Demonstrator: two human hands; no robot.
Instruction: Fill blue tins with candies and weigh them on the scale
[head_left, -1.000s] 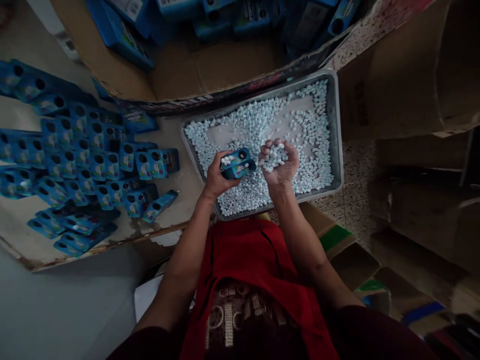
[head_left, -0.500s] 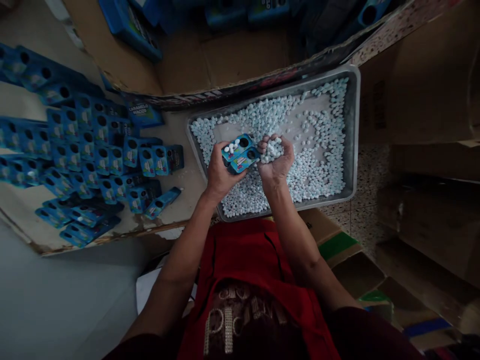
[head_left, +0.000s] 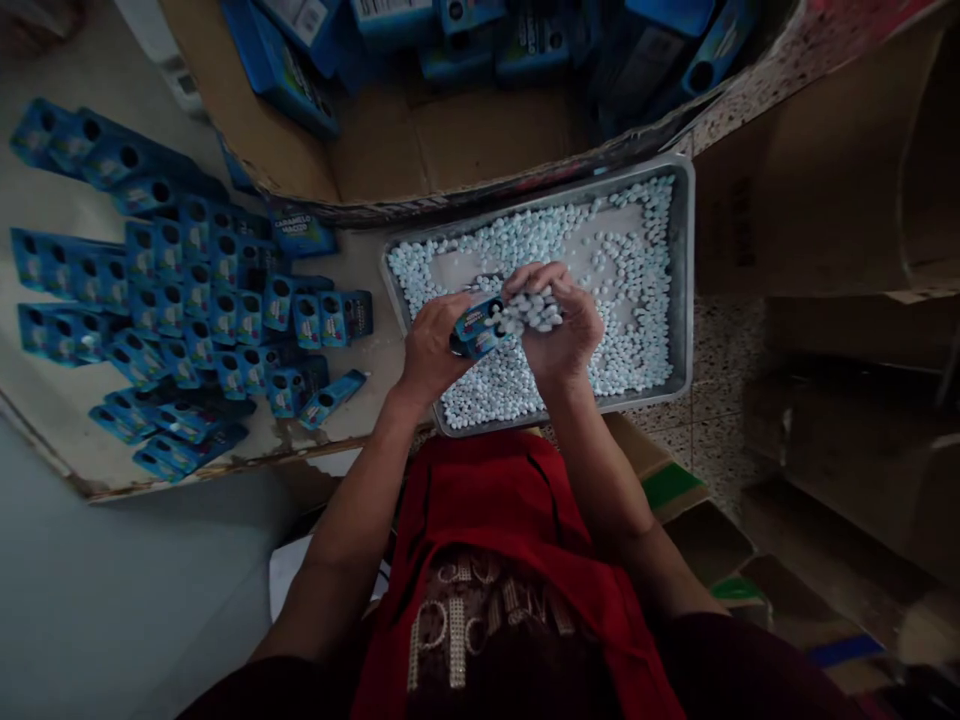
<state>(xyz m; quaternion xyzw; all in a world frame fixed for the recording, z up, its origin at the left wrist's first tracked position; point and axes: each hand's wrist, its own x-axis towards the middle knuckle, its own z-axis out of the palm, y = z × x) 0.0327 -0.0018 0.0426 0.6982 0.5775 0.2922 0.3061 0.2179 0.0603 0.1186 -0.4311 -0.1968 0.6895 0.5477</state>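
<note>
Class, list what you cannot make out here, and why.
In the head view:
Inside of the held boxes: hidden by their walls and the left hand.
Palm of the right hand: mostly under white pellets.
Far side of the carton: cut off by the top edge.
Fine print on table boxes: too small.

Single head-worn view, looks forward and steeply down over the red apron (head_left: 480,490) at the near edge. Hands (head_left: 436,345) and metal tray (head_left: 684,280) sit mid-view, fairly close; desk (head_left: 360,262) runs off left, open cardboard box (head_left: 465,140) is cut off at the far edge.
</note>
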